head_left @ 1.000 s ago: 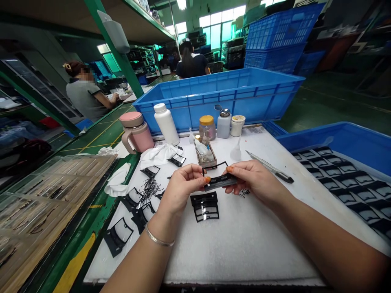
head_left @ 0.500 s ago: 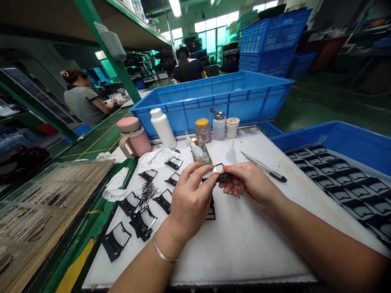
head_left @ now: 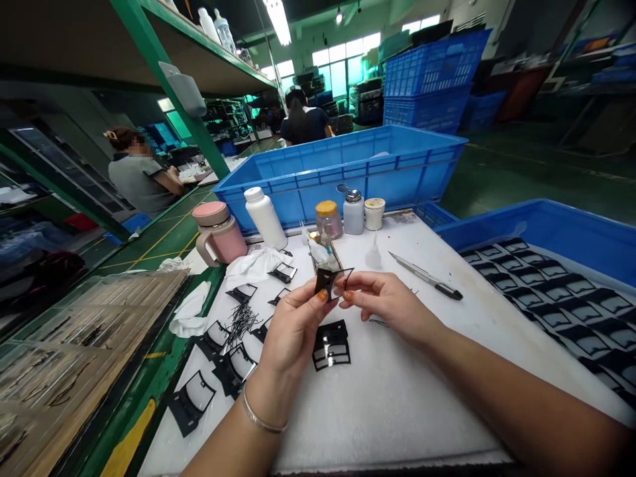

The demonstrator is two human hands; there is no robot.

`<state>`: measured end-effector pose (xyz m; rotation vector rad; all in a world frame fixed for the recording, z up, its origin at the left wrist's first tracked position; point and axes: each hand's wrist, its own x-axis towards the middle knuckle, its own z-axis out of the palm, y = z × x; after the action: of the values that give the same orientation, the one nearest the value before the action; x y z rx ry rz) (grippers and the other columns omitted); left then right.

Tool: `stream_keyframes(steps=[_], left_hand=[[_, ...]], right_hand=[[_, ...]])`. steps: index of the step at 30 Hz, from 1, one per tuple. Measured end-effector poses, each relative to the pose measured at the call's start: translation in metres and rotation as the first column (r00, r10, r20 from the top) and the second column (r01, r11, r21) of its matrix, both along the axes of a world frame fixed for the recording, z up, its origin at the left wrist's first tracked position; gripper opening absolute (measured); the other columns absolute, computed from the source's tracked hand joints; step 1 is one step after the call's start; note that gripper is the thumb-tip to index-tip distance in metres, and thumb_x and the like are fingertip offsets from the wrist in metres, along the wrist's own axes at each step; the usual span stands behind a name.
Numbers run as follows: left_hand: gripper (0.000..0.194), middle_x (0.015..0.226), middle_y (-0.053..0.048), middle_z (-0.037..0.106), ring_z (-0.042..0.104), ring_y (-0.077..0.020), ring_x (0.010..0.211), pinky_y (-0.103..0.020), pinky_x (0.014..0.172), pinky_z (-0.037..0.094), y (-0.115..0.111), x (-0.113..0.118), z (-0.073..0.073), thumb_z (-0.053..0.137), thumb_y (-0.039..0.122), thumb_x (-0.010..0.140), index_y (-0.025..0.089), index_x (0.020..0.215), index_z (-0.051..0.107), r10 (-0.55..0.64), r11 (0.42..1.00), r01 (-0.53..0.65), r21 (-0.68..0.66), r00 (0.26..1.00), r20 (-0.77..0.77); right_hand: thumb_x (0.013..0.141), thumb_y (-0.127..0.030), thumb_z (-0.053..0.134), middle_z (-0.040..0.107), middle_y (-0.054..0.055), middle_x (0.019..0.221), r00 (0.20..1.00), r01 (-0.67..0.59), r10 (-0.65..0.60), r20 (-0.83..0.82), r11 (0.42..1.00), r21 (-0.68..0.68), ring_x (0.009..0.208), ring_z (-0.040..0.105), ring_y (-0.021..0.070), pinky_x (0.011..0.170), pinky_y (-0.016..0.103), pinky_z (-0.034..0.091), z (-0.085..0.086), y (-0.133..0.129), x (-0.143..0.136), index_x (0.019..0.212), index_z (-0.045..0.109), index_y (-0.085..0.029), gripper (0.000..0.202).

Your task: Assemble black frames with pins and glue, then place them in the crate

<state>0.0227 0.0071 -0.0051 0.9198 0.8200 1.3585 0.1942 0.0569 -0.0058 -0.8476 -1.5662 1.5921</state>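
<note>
We see a glowing tube light [head_left: 278,21] and bright windows [head_left: 338,73] at top centre, a pale, softly lit worktop [head_left: 397,404], dim upper corners and stretched, blurry edges.

Bright windows [head_left: 346,56] beneath a lit tube light [head_left: 278,21], dark green floor [head_left: 517,159], green-framed shelf [head_left: 209,46] overhead.

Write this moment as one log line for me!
left hand: holding black frame; right hand: at its edge; on white tabletop: second black frame

pink lidded mug [head_left: 224,240] near a white bottle [head_left: 267,218], blue crate [head_left: 308,193] behind
</note>
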Motion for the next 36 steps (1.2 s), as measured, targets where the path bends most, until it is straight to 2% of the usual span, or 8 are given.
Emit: stream_keyframes(steps=[2, 6, 9, 13, 16, 20, 31, 36], left_hand=[[0.02, 0.115, -0.008, 0.067, 0.059, -0.0196, 0.109, -0.032, 0.097, 0.046, 0.0, 0.0, 0.0, 0.066, 0.022, 0.084, 0.018, 0.103, 0.073, -0.039, 0.999, 0.041, -0.033, 0.998, 0.05], [0.025, 0.114, -0.009, 0.068, 0.06, -0.0196, 0.108, -0.032, 0.096, 0.046, 0.002, -0.002, 0.0, 0.067, 0.022, 0.083, 0.018, 0.108, 0.071, -0.061, 0.992, 0.067, -0.104, 0.996, 0.057], [0.026, 0.117, -0.01, 0.067, 0.06, -0.0197, 0.107, -0.029, 0.093, 0.047, 0.003, -0.003, 0.001, 0.068, 0.023, 0.083, 0.018, 0.108, 0.071, -0.05, 0.991, 0.051, -0.121, 0.999, 0.012], [0.026, 0.118, -0.01, 0.066, 0.06, -0.0195, 0.106, -0.027, 0.088, 0.048, 0.002, -0.001, 0.003, 0.071, 0.026, 0.081, 0.018, 0.105, 0.072, -0.015, 0.995, 0.006, -0.104, 0.996, -0.092], [0.023, 0.11, -0.008, 0.069, 0.061, -0.0179, 0.1, -0.025, 0.083, 0.049, 0.002, 0.0, 0.002, 0.075, 0.026, 0.077, 0.018, 0.098, 0.073, 0.022, 0.995, -0.036, -0.094, 0.989, -0.146], [0.021, 0.097, -0.006, 0.071, 0.061, -0.0142, 0.086, -0.023, 0.077, 0.049, 0.003, 0.0, 0.0, 0.078, 0.027, 0.073, 0.017, 0.091, 0.073, 0.058, 0.993, -0.079, -0.086, 0.973, -0.225], [0.023, 0.088, -0.005, 0.071, 0.061, -0.0131, 0.078, -0.021, 0.07, 0.049, 0.003, 0.002, -0.004, 0.08, 0.026, 0.07, 0.017, 0.091, 0.074, 0.125, 0.992, -0.129, 0.003, 0.958, -0.26], [0.022, 0.087, -0.005, 0.072, 0.061, -0.0145, 0.077, -0.022, 0.068, 0.049, 0.004, 0.003, -0.004, 0.079, 0.026, 0.07, 0.017, 0.09, 0.075, 0.133, 0.991, -0.135, 0.013, 0.955, -0.263]], right_hand=[[0.083, -0.039, 0.065, 0.072, 0.008, 0.094, 0.999, -0.029, 0.029, 0.022, 0.999, 0.017, 0.085, 0.068, 0.0188, 0.055, 0.022, 0.046, -0.002, 0.0, -0.001, 0.099, 0.071, -0.016, 0.029], [0.084, -0.042, 0.063, 0.072, 0.009, 0.082, 0.999, 0.03, -0.03, 0.032, 0.999, 0.02, 0.079, 0.07, 0.0188, 0.054, 0.022, 0.045, -0.002, 0.0, 0.001, 0.089, 0.07, -0.014, 0.029], [0.084, -0.043, 0.063, 0.072, 0.008, 0.082, 0.997, 0.071, -0.072, 0.013, 0.997, 0.036, 0.074, 0.07, 0.0176, 0.052, 0.021, 0.046, 0.002, -0.001, 0.004, 0.086, 0.067, -0.014, 0.029], [0.083, -0.04, 0.065, 0.07, 0.005, 0.073, 0.982, 0.174, -0.181, 0.057, 0.978, 0.112, 0.068, 0.068, 0.0169, 0.052, 0.023, 0.048, 0.008, -0.004, 0.007, 0.082, 0.066, -0.015, 0.025], [0.082, -0.034, 0.067, 0.067, 0.003, 0.066, 0.955, 0.259, -0.28, 0.096, 0.947, 0.188, 0.06, 0.064, 0.0144, 0.053, 0.024, 0.048, 0.012, -0.006, 0.009, 0.082, 0.068, -0.015, 0.019], [0.081, -0.029, 0.067, 0.065, 0.001, 0.062, 0.933, 0.317, -0.35, 0.089, 0.911, 0.265, 0.055, 0.059, 0.012, 0.053, 0.023, 0.048, 0.013, -0.007, 0.009, 0.085, 0.07, -0.016, 0.014], [0.081, -0.029, 0.068, 0.065, 0.001, 0.063, 0.923, 0.348, -0.382, 0.045, 0.879, 0.325, 0.055, 0.059, 0.0121, 0.052, 0.023, 0.049, 0.012, -0.008, 0.007, 0.086, 0.071, -0.017, 0.014], [0.082, -0.032, 0.068, 0.066, 0.001, 0.065, 0.929, 0.338, -0.367, 0.038, 0.887, 0.315, 0.058, 0.06, 0.0127, 0.052, 0.023, 0.048, 0.013, -0.011, 0.006, 0.086, 0.071, -0.019, 0.014]])
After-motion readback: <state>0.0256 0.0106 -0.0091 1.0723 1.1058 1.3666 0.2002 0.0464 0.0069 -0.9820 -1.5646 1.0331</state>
